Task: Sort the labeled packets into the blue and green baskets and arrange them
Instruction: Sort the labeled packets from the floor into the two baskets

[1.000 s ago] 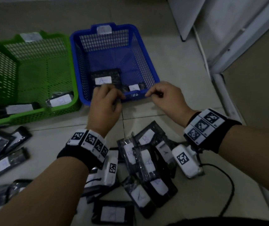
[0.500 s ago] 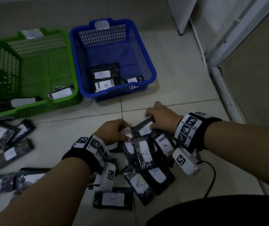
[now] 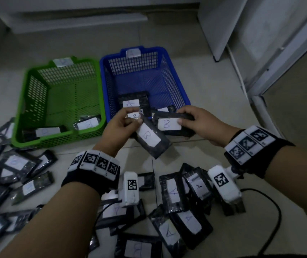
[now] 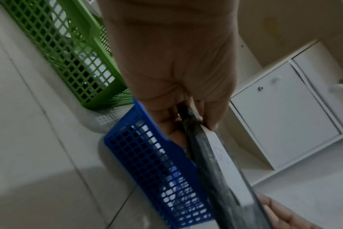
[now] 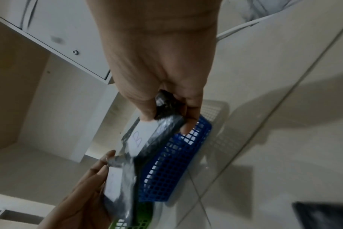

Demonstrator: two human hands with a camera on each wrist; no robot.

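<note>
My left hand (image 3: 128, 121) pinches the top end of a black packet labeled B (image 3: 149, 138), which hangs tilted over the near rim of the blue basket (image 3: 183, 94). My right hand (image 3: 191, 118) grips another black packet labeled B (image 3: 168, 124) by its right end, level, just right of the first. In the wrist views each packet (image 4: 215, 162) (image 5: 147, 136) sits between thumb and fingers. The blue basket holds packets marked A and B. The green basket (image 3: 37, 94) to its left holds two or three labeled packets (image 3: 85, 123).
Many loose labeled packets (image 3: 173, 194) lie on the tiled floor under my wrists and at the left (image 3: 14, 164). A black cable (image 3: 271, 211) curls at the right. White cabinet doors (image 3: 242, 25) and a door frame stand at the back right.
Both hands dropped from the blue basket's rim to the floor pile, each took a B packet, and have lifted them up to the basket's near edge. The head view tilted up.
</note>
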